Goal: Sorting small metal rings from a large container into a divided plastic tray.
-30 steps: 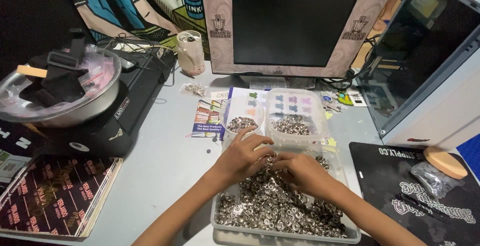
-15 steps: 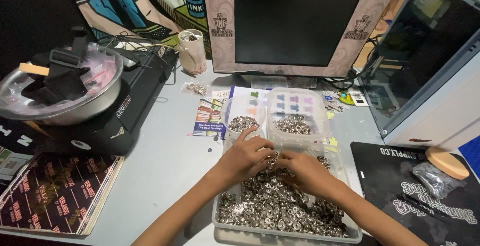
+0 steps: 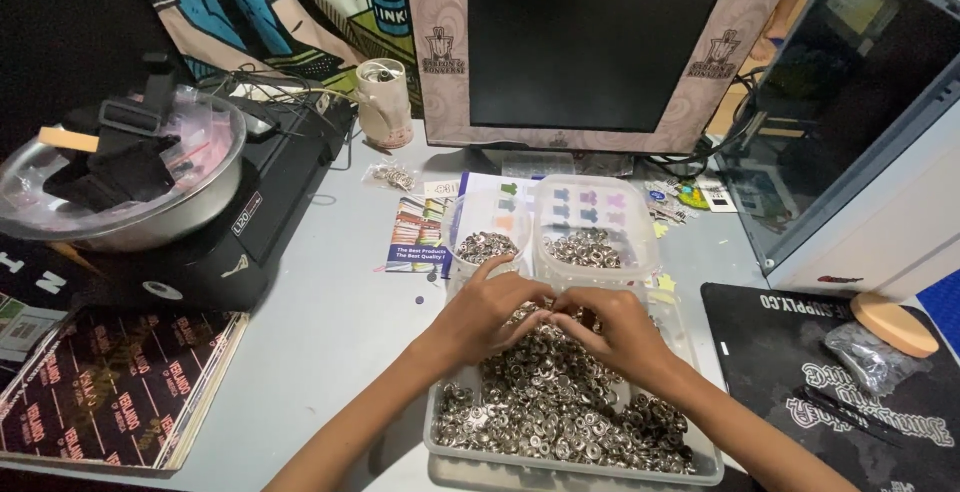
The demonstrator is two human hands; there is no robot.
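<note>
- Both hands sit slightly closer together than a second ago, fingertips now meeting over the heap; nothing else on the desk has shifted.
- Left hand [image 3: 487,314] and right hand [image 3: 612,328] hover over the far end of the clear plastic tray [image 3: 700,467], fingers curled narrow, pinching tips touching. They seem to hold one or two metal snap buttons [image 3: 560,407] between them; the piece itself is too small to make out.
- Tray lies at 6 o'clock on the desk, filled with a loose pile of the silver snaps.
- Two smaller tubs just beyond the hands, at 12 o'clock: round clear cup [image 3: 484,236] and square clear container [image 3: 594,237], each partly filled with similar metal parts.
- Handling judgement: each snap is tiny, rigid, light, smooth and likely slippery; the heap shifts like gravel. Best taken singly by the rim with thumb and forefinger tips.
- Surroundings: monitor [image 3: 590,42] at 12, steel bowl [image 3: 190,207] on a black machine at 10, black mat [image 3: 790,352] at 3, printed leaflet [image 3: 415,237] at 11.
</note>
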